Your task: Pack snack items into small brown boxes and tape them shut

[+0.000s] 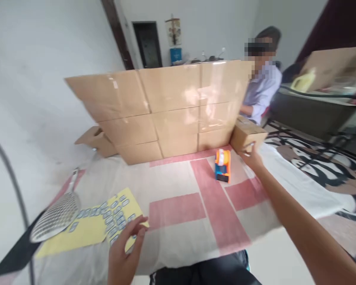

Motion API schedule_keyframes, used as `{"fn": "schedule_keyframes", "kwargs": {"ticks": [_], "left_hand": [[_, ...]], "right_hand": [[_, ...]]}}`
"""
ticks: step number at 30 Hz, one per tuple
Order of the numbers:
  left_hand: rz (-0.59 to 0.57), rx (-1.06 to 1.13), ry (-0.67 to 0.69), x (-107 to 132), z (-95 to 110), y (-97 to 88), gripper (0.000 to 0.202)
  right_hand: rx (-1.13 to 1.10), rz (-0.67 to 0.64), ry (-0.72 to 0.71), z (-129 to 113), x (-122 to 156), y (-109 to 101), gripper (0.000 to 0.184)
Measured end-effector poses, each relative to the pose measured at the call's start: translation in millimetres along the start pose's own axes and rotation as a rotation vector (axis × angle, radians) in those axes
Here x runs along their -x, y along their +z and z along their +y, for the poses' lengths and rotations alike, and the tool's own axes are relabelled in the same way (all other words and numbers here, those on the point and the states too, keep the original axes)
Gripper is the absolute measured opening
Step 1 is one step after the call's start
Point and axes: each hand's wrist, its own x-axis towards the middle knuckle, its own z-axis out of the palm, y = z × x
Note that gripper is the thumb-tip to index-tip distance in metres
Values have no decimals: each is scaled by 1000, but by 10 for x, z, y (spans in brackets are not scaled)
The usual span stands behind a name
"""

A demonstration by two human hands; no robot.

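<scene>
My right hand (252,160) reaches out to a small brown cardboard box (248,136) at the table's right edge. Its thumb lies against the front face and the fingers are at the lower front corner, gripping there. Just left of that hand stands an orange and blue toy truck (222,165). Near the table's front edge my left hand (127,247) has loosely curled, parted fingers with nothing visible in them. It hovers over or touches the right end of yellow sheets (86,233) bearing several small pale tiles. A perforated metal skimmer (57,215) rests on the sheets' left side.
A tall cardboard panel (172,107) stands across the back of the cloth-covered table (178,213). Behind its left end is an open cardboard box (99,140). Another person (262,83) sits beyond the panel's right end. A dark cable (10,170) hangs at the left.
</scene>
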Motion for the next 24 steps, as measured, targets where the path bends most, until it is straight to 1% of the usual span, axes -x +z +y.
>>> {"fn": "schedule_keyframes", "kwargs": {"ticks": [1,2,3,5,6,8,10,12,13,15,16,18,21,22,24], "left_hand": [[30,-52,24,-196,-94,-185,26],[61,-104,40,-430,-192,-357,28],[104,-141,45,-700,-289,-509,32],[151,-180,34,-1334,-471,-730,46],[189,-197,62,-1683,-549,-795,52],[199,-271,64,-2387,-672,-844,64],[182,-306,51,-3024,-750,-822,73],[142,-357,24,-3528,-790,-775,74],[118,-385,3,-3723,-799,-752,71],[62,-444,-39,-4004,-796,-717,60],[32,-475,-59,-4098,-785,-707,54],[-29,-544,-95,-4208,-743,-707,43],[-157,-655,-119,-4214,-641,-754,24],[-216,-691,-111,-4179,-599,-778,20],[-338,-769,-74,-4054,-506,-824,17]], "right_hand": [[-20,-61,12,88,99,21,96],[-88,-102,3,202,215,44,84],[-105,-144,-17,333,351,69,76],[-98,-191,-58,600,678,132,72],[-107,-181,-107,713,860,172,68],[-84,-97,-232,864,1212,262,61],[36,7,-335,912,1479,350,62],[161,67,-365,904,1615,416,65],[203,85,-356,899,1638,438,66],[238,108,-324,910,1624,460,66],[238,119,-316,929,1603,464,66],[229,133,-317,983,1563,461,64],[223,119,-332,1039,1542,441,61],[223,106,-333,1039,1544,431,61],[225,78,-330,1013,1553,411,61]]}}
